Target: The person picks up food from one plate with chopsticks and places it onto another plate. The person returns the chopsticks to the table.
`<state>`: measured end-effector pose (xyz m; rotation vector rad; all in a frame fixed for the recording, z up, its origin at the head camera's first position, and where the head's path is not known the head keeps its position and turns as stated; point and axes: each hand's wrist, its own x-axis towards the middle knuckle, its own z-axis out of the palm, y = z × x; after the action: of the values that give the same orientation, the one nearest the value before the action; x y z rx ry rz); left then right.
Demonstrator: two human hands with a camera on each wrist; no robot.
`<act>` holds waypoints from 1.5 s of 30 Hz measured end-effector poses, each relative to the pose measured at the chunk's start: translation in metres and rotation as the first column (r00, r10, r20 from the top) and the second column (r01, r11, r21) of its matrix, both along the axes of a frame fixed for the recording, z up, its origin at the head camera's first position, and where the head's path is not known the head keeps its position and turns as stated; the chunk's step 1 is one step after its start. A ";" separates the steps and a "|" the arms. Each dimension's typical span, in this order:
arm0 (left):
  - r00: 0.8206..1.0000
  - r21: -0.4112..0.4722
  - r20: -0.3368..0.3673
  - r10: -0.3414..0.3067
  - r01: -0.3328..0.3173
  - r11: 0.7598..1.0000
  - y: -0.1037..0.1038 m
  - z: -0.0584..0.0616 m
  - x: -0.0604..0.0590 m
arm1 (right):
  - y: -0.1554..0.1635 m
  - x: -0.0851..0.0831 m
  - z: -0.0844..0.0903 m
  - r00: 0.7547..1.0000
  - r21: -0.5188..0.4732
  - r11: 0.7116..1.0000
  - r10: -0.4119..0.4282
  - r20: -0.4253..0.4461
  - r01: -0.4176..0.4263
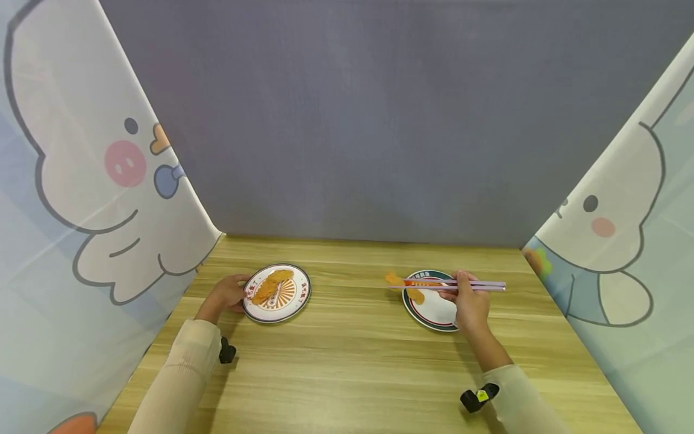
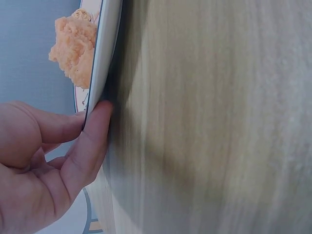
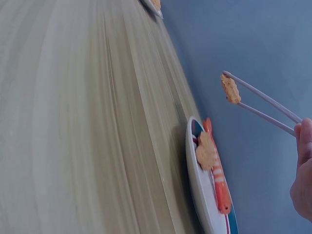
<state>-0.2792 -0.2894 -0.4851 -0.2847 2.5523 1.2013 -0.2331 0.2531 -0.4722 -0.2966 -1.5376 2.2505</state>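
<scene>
Grey screen [image 1: 379,120] stood along the back edge of the wood-grain counter [image 1: 347,355]. Sunburst plate [image 1: 296,303] sat toward the back left corner; green-rimmed plate [image 1: 436,310] toward the back right. Left hand [image 1: 229,293] pinched the sunburst plate's rim on the side facing the left edge, thumb above. Right hand [image 1: 473,304] gripped purple chopsticks [image 1: 490,284]. Fried piece [image 1: 271,287] lay on the sunburst plate; striped shrimp [image 3: 222,192] and nugget [image 3: 205,152] on the green-rimmed one. Chopstick tips held a second nugget [image 3: 230,89] aloft, beyond that plate's leftward side.
</scene>
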 end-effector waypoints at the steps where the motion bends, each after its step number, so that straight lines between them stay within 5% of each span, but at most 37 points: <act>1: 1.000 0.002 -0.001 0.001 -0.001 1.000 0.000 0.000 0.000 | 0.002 0.001 0.000 1.000 0.002 1.000 -0.007 0.000 0.007; 25: 1.000 -0.005 -0.006 -0.001 0.001 1.000 -0.001 -0.005 -0.002 | 0.048 0.016 -0.014 0.990 -0.022 0.992 -0.124 0.071 0.126; 45: 1.000 -0.001 -0.003 0.002 -0.002 1.000 -0.003 -0.009 -0.003 | 0.073 0.028 -0.029 0.981 -0.085 0.977 -0.190 0.041 0.193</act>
<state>-0.2823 -0.2924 -0.4945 -0.2863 2.5562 1.2025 -0.2051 0.3259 -0.5010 -0.4885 -1.3638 2.1743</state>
